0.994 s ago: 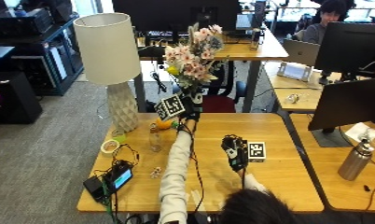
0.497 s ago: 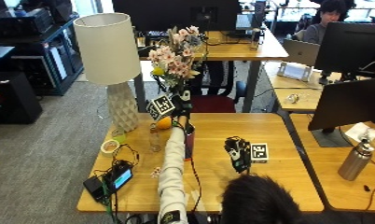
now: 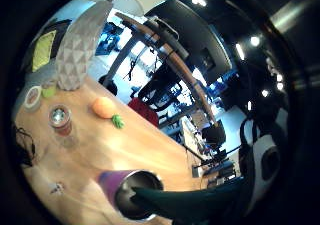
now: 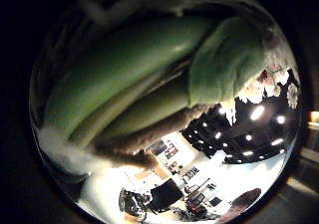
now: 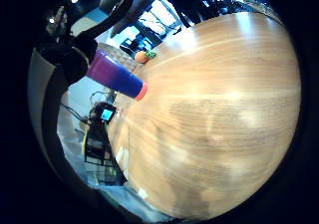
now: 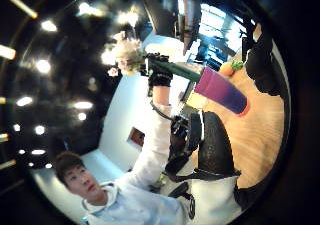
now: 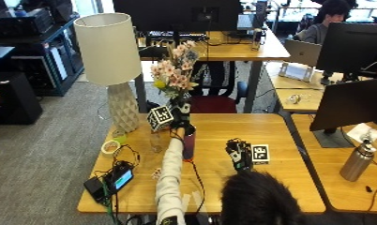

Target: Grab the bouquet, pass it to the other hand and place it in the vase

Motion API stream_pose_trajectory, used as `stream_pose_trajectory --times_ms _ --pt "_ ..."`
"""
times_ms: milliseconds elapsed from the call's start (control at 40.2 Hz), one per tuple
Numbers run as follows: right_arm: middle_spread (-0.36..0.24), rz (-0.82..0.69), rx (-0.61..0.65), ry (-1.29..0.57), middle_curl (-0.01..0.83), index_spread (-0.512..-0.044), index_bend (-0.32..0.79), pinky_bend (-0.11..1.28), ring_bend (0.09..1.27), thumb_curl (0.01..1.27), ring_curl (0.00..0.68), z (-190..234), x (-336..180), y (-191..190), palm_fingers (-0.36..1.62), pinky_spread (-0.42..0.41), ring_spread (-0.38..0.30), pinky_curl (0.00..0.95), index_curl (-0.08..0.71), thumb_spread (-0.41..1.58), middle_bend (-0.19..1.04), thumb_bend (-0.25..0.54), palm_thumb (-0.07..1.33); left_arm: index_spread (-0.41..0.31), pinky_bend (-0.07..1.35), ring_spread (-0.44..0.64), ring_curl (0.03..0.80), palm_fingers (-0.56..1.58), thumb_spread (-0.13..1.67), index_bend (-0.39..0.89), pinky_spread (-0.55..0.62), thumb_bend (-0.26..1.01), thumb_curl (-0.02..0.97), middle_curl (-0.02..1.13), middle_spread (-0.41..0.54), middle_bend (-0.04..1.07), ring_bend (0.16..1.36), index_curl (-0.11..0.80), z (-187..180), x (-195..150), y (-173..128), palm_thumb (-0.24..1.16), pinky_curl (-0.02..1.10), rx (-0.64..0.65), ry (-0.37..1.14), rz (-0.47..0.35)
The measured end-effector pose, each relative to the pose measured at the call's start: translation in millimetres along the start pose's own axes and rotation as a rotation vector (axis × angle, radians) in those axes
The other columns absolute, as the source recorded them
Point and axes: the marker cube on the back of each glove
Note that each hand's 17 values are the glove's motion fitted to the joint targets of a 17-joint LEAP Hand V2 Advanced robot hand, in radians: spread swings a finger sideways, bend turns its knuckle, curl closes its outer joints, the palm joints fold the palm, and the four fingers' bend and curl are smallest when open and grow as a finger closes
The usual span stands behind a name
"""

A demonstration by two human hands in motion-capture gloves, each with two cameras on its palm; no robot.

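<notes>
Left hand raised, apparently gripping bouquet above vase.

No legible text, label, brand, number or sign appears in any view. The small lit screen of the device near the table's front left corner shows only a blue glow, its content too small to read.
</notes>
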Motion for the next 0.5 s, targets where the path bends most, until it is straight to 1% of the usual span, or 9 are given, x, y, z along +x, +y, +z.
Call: stream_pose_trajectory --times_ms 75,124,149,174,199,273,423,447,497 --pt "-0.087 -0.004 -0.002 -0.042 0.489 -0.194 0.12 0.29 0.56 0.49 0.431 0 -2 3 1.13 -0.054 -0.129 0.363 0.318 1.03 0.42 -0.023 0.75 -0.325 0.64 -0.39 0.467 1.28 0.35 0.25 -0.44 -0.06 0.806 0.54 -0.347 0.71 0.78 0.573 -10 -12 25 0.79 0.43 -0.168 -0.056 -0.006" --pt "-0.087 -0.029 -0.006 -0.064 0.489 -0.194 0.12 0.29 0.56 0.49 0.432 0 -2 5 1.13 -0.053 -0.129 0.364 0.318 1.03 0.42 -0.021 0.75 -0.239 0.69 -0.36 0.46 0.95 0.5 0.02 -0.41 -0.14 0.752 0.51 -0.321 0.58 0.76 0.505 -13 -29 40 0.6 0.44 -0.29 -0.045 0.059" --pt "-0.087 -0.039 -0.009 -0.067 0.49 -0.194 0.12 0.29 0.56 0.49 0.432 0 0 6 1.13 -0.052 -0.129 0.365 0.318 1.03 0.42 -0.021 0.76 -0.146 0.62 -0.28 0.465 0.47 0.58 -0.06 -0.3 -0.21 0.697 0.49 -0.241 0.47 0.75 0.469 -16 -38 50 0.45 0.43 -0.36 -0.002 0.114" --pt "-0.087 -0.039 -0.013 -0.066 0.49 -0.194 0.12 0.28 0.56 0.49 0.433 0 3 8 1.13 -0.052 -0.129 0.366 0.318 1.03 0.42 -0.021 0.76 -0.1 0.59 -0.23 0.515 0.25 0.61 -0.01 -0.21 -0.19 0.665 0.55 -0.18 0.49 0.76 0.483 -19 -47 60 0.39 0.47 -0.412 0.064 0.182" --pt "-0.087 -0.03 -0.016 -0.064 0.491 -0.194 0.12 0.28 0.56 0.49 0.433 -1 6 10 1.13 -0.051 -0.129 0.364 0.318 1.03 0.42 -0.021 0.76 -0.038 0.59 -0.1 0.53 -0.19 0.63 -0.01 -0.06 -0.19 0.636 0.54 -0.053 0.4 0.72 0.469 -23 -53 69 0.31 0.5 -0.433 0.136 0.251" --pt "-0.087 0.003 -0.019 -0.062 0.489 -0.194 0.12 0.28 0.56 0.49 0.434 -4 15 14 1.12 -0.048 -0.129 0.366 0.318 1.02 0.41 -0.016 0.77 0.071 0.53 0.08 0.464 -0.3 0.67 0.02 0.12 -0.14 0.581 0.47 0.111 0.29 0.66 0.407 -37 -71 83 0.21 0.45 -0.384 0.169 0.327" --pt "-0.087 0.015 -0.002 -0.059 0.491 -0.195 0.13 0.26 0.56 0.5 0.436 -12 26 18 1.13 -0.045 -0.13 0.367 0.321 1.01 0.41 -0.019 0.79 0.191 0.44 0.27 0.335 -0.16 0.72 0.05 0.33 -0.07 0.512 0.33 0.288 0.2 0.59 0.31 -53 -96 99 0.14 0.33 -0.398 -0.151 0.115" --pt "-0.087 0.036 0.0 -0.049 0.492 -0.194 0.12 0.26 0.56 0.5 0.437 -14 29 18 1.12 -0.045 -0.13 0.369 0.32 1.01 0.41 -0.019 0.79 0.203 0.44 0.3 0.327 -0.15 0.73 0.05 0.35 -0.07 0.503 0.32 0.306 0.19 0.59 0.298 -50 -94 101 0.14 0.33 -0.41 -0.16 0.124" --pt "-0.087 0.099 0.003 -0.032 0.493 -0.194 0.13 0.25 0.56 0.5 0.438 -16 35 19 1.12 -0.044 -0.13 0.369 0.321 1.01 0.41 -0.019 0.79 0.207 0.44 0.33 0.319 -0.14 0.74 0.06 0.39 -0.06 0.489 0.32 0.328 0.19 0.59 0.279 -36 -86 101 0.13 0.32 -0.427 -0.161 0.251"
